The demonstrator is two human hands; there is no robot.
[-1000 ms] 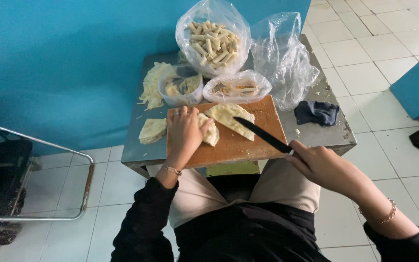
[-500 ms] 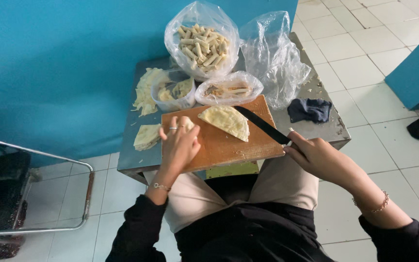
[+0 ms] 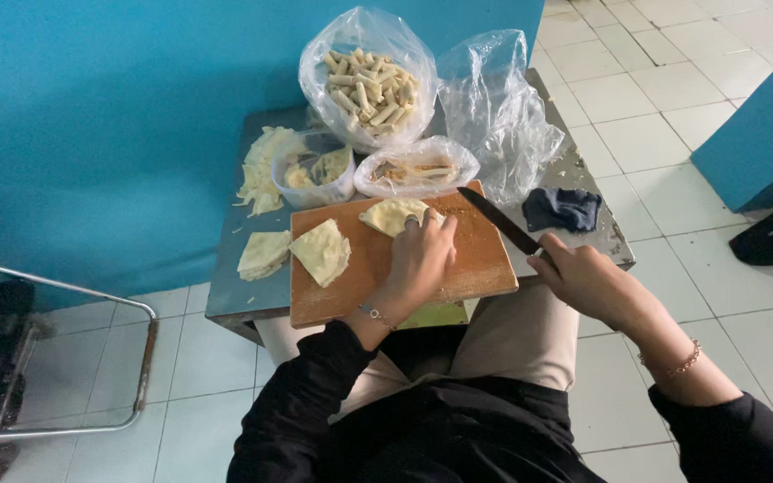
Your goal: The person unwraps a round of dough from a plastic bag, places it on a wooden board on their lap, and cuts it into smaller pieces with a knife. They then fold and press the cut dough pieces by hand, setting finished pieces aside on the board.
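Left hand [image 3: 418, 259] flat, fingers open, pinning dough sheet [image 3: 393, 215] steady; right hand [image 3: 588, 277] fingers closed around knife [image 3: 501, 221], blade just beside.

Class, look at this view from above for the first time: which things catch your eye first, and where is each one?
First comes the wooden cutting board on the small metal table, where the left hand presses a pale folded dough sheet and the right hand holds a dark knife at the board's right edge. Behind the board, against the blue wall, stands an open clear bag of pale rolls.
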